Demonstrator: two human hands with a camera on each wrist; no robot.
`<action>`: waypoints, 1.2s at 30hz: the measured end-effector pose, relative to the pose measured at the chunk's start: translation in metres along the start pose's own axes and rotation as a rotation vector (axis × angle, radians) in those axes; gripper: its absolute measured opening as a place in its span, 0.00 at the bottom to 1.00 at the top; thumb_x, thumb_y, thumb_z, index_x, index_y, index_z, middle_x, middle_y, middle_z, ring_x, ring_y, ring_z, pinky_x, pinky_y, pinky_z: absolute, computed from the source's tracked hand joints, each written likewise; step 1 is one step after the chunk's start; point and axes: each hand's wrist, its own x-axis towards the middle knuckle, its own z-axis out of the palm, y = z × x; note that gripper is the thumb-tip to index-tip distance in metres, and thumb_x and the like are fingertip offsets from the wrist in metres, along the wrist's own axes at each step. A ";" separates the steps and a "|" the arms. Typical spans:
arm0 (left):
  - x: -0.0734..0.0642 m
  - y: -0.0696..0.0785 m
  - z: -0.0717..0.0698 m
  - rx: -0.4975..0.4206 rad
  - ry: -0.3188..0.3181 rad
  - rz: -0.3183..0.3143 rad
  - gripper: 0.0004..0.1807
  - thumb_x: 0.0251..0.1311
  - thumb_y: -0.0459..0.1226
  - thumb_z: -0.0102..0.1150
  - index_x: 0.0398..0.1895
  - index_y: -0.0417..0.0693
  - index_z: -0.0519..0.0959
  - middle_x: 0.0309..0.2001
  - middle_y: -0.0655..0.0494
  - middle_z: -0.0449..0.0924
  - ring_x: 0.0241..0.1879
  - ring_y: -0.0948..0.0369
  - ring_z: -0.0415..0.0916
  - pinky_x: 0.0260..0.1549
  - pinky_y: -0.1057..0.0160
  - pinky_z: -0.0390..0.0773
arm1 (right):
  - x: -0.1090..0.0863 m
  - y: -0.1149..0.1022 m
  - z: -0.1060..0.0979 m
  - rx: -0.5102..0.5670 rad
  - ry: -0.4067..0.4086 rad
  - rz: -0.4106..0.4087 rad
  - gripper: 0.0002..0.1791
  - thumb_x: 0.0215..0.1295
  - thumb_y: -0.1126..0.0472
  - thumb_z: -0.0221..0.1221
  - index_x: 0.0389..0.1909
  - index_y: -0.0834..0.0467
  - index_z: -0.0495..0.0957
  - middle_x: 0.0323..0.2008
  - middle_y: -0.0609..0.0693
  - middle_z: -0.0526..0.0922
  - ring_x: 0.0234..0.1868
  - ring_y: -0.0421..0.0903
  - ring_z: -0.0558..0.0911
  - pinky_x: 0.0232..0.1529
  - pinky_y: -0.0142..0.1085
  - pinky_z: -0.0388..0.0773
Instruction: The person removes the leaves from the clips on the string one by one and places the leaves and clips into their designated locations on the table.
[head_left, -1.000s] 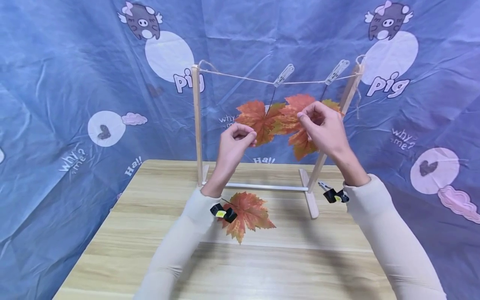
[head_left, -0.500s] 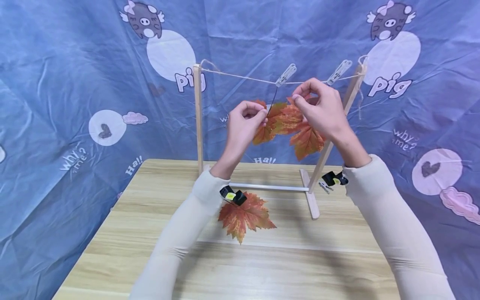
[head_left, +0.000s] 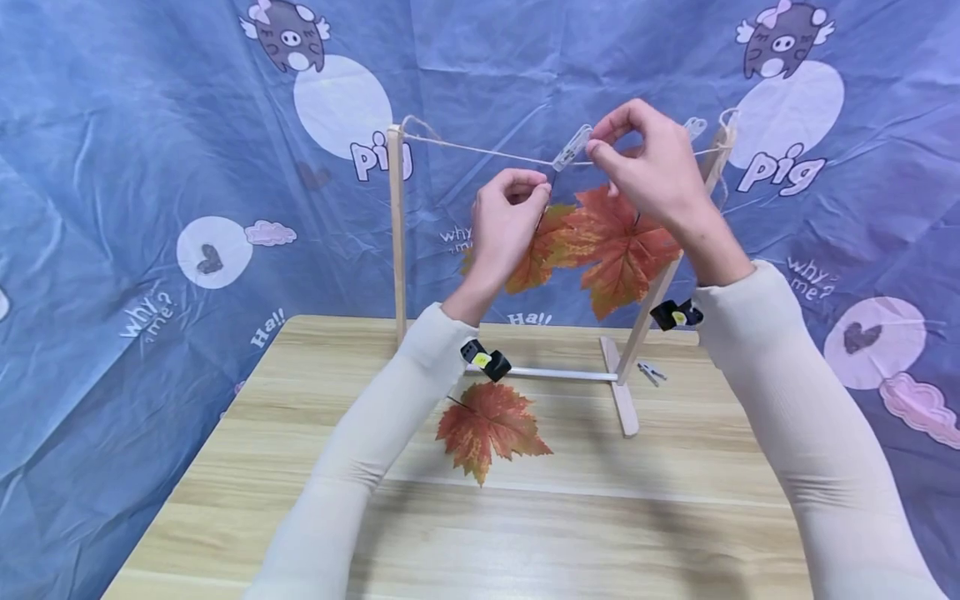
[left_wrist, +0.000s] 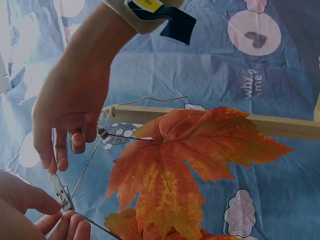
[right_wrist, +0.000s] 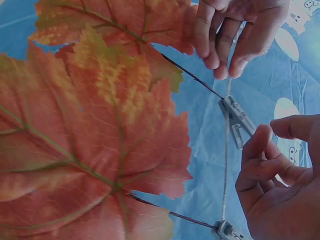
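A pale clothespin [head_left: 572, 148] sits on the string [head_left: 480, 150] of the wooden stand, gripping the dark stem of an orange maple leaf [head_left: 534, 260]. Just below it is my left hand [head_left: 510, 208], thumb and fingers loosely bent; the right wrist view shows that hand [right_wrist: 242, 30] beside the string, a little apart from the clothespin [right_wrist: 239, 114]. My right hand [head_left: 656, 162] has its bent fingertips right at the clothespin's upper end. To the right, a second maple leaf [head_left: 626, 250] hangs from another clothespin [head_left: 694, 127], partly hidden behind the right hand.
A third maple leaf [head_left: 491, 425] lies on the wooden table [head_left: 300, 467] in front of the stand's white crossbar [head_left: 562, 373]. Beside the stand's right foot [head_left: 622, 400] lies a loose clothespin [head_left: 651, 372]. Blue printed cloth [head_left: 187, 125] hangs behind.
Both hands have risen, the left also shifting right, from the level of the hanging leaves to the left clothespin on the string. The leaf on the table has not moved.
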 end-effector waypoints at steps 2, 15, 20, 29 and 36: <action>0.003 0.001 0.001 0.027 0.006 -0.003 0.07 0.70 0.36 0.67 0.46 0.44 0.88 0.41 0.52 0.91 0.37 0.65 0.84 0.35 0.75 0.80 | 0.003 -0.003 -0.001 -0.019 -0.011 0.019 0.13 0.76 0.48 0.62 0.53 0.49 0.78 0.44 0.34 0.76 0.20 0.38 0.81 0.26 0.28 0.77; 0.017 -0.003 0.011 0.089 -0.091 -0.086 0.13 0.74 0.37 0.64 0.56 0.45 0.87 0.51 0.53 0.91 0.49 0.64 0.86 0.43 0.75 0.82 | 0.016 -0.011 -0.002 -0.192 -0.122 0.145 0.38 0.75 0.34 0.57 0.78 0.49 0.68 0.75 0.53 0.74 0.33 0.40 0.83 0.42 0.29 0.76; 0.019 -0.005 0.012 0.109 -0.111 -0.077 0.12 0.74 0.38 0.65 0.56 0.46 0.88 0.51 0.54 0.92 0.49 0.64 0.87 0.57 0.66 0.82 | 0.018 -0.010 -0.001 -0.195 -0.130 0.159 0.38 0.75 0.35 0.58 0.79 0.48 0.69 0.75 0.55 0.75 0.38 0.43 0.80 0.39 0.30 0.77; 0.019 -0.006 0.013 0.046 -0.132 -0.045 0.10 0.74 0.37 0.66 0.52 0.43 0.89 0.47 0.53 0.93 0.45 0.65 0.89 0.63 0.66 0.75 | 0.016 -0.007 0.001 -0.038 -0.098 0.134 0.28 0.75 0.42 0.63 0.68 0.53 0.79 0.54 0.46 0.82 0.21 0.41 0.78 0.26 0.28 0.79; 0.018 -0.007 0.013 -0.080 -0.118 -0.042 0.09 0.74 0.34 0.64 0.50 0.38 0.88 0.43 0.47 0.92 0.43 0.58 0.91 0.36 0.73 0.85 | 0.016 -0.008 0.001 0.088 -0.082 0.157 0.21 0.73 0.47 0.67 0.60 0.53 0.81 0.46 0.37 0.81 0.20 0.41 0.79 0.23 0.31 0.76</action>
